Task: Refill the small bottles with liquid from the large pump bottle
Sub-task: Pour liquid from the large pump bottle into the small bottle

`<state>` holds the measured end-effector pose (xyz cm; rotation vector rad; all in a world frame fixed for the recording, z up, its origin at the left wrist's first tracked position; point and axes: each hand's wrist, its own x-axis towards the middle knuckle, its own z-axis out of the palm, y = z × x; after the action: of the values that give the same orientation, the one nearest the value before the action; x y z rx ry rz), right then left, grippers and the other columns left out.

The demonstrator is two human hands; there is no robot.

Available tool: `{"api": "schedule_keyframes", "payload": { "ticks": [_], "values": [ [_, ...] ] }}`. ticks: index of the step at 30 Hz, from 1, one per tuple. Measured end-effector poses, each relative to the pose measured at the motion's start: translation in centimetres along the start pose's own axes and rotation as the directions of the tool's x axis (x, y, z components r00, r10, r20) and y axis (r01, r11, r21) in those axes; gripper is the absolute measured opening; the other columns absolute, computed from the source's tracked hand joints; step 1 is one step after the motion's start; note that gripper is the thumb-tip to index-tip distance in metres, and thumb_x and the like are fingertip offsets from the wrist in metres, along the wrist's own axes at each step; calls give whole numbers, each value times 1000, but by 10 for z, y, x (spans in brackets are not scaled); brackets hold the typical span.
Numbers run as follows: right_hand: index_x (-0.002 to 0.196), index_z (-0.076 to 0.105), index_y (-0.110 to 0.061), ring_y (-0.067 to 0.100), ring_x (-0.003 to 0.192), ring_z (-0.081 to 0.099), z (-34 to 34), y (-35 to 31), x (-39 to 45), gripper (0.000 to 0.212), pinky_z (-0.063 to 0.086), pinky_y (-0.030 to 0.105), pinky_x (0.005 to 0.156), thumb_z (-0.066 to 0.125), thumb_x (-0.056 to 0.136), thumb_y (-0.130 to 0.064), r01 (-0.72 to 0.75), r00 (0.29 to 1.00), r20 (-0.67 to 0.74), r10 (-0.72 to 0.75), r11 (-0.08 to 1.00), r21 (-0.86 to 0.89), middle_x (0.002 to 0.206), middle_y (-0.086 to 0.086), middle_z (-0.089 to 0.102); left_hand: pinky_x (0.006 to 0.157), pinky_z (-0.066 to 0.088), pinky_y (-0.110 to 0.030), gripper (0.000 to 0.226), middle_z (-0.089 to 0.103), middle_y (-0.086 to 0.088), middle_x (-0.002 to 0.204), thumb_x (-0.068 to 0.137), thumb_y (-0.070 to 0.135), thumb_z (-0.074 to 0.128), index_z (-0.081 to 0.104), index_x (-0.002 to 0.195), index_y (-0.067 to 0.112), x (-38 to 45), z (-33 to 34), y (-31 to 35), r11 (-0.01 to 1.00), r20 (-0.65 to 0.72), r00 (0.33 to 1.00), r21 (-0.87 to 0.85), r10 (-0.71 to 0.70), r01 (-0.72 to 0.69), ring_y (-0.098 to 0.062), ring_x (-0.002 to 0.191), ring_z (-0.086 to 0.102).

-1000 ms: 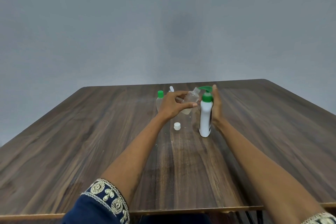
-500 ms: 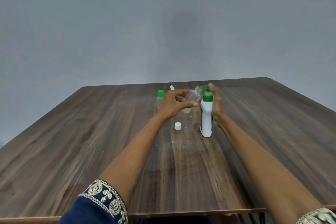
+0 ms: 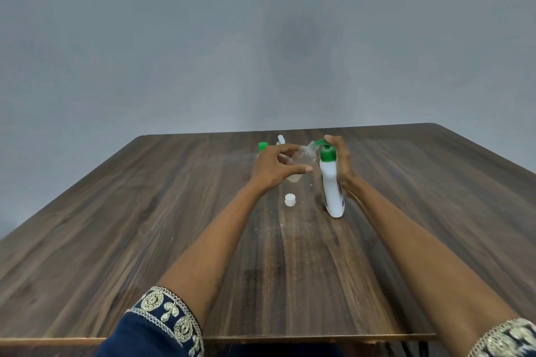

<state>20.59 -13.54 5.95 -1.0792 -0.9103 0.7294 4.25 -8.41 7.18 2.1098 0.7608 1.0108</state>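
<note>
The white pump bottle (image 3: 333, 188) with a green collar and green pump head stands on the wooden table (image 3: 145, 226), leaning slightly left. My right hand (image 3: 340, 159) is behind it, fingers curled over the pump head. My left hand (image 3: 272, 166) holds a small clear bottle (image 3: 301, 158), tilted with its open neck right at the pump spout; a little pale liquid lies in its base. Its white cap (image 3: 290, 199) lies on the table below. Behind my left hand stand a green-capped small bottle (image 3: 262, 148) and a white-topped one (image 3: 280, 140), both mostly hidden.
The table's front edge (image 3: 290, 338) runs just past my sleeves. A grey wall rises behind the far edge of the table. Small white specks dot the wood near the cap.
My right hand's fingers have curled further over the green pump head, and the pump bottle leans a little more to the left. My left hand keeps the clear bottle at the spout.
</note>
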Motion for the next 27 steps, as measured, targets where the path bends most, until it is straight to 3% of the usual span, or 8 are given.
{"api": "schedule_keyframes", "payload": {
  "ticks": [3,7,9,14,18,22,27],
  "values": [
    [66,56,-21,12,60,44,2,-1,-1,37,34,32,63,58,64,-58,-13,1000,5,13,1000,-20,64,-3,53,79,55,-32,58,68,2,106,60,45,83,67,112,26,-4,0,-1,1000,0,1000,-7,-8,8,-13,90,63],
    [73,68,-30,13,75,57,4,-2,0,33,42,33,77,58,70,-61,0,999,41,4,997,-83,78,-5,65,78,52,-25,53,67,-2,105,62,35,84,67,110,23,-7,-1,-2,996,-30,999,-80,-30,28,-13,89,61],
    [70,68,-33,11,74,56,5,-3,-1,28,41,32,76,57,74,-59,4,999,51,2,994,-113,76,-8,65,77,51,-23,52,66,-2,106,63,32,85,66,111,23,-8,-4,-1,994,-26,999,-98,-41,38,-13,90,61],
    [75,62,-28,10,68,52,7,-1,-2,30,39,29,67,48,77,-54,-8,999,30,13,985,-171,75,-6,60,78,52,-25,52,67,-2,104,62,30,86,67,109,24,-11,-7,-3,995,-20,999,-90,-44,42,-13,88,61],
    [68,67,-31,9,68,54,9,-4,-3,29,40,29,71,53,76,-54,-21,999,44,29,984,-174,73,-7,64,76,51,-22,48,65,0,98,63,28,85,67,107,25,-15,-6,-2,992,-35,998,-117,-51,47,-8,82,59],
    [63,67,-31,14,70,52,9,-8,-4,36,39,32,72,57,61,-65,-64,995,59,79,972,-226,73,-3,61,77,50,-22,50,65,1,97,62,27,86,66,108,25,-15,-8,-4,990,-39,997,-129,-65,60,-9,82,58],
    [61,68,-35,12,72,50,5,-6,-2,29,36,35,79,55,68,-60,-67,992,79,96,950,-306,75,-9,60,81,53,-28,56,67,0,99,61,32,86,67,112,20,-19,-9,-12,996,-28,998,-75,-53,51,-8,85,61]
  ]
}}
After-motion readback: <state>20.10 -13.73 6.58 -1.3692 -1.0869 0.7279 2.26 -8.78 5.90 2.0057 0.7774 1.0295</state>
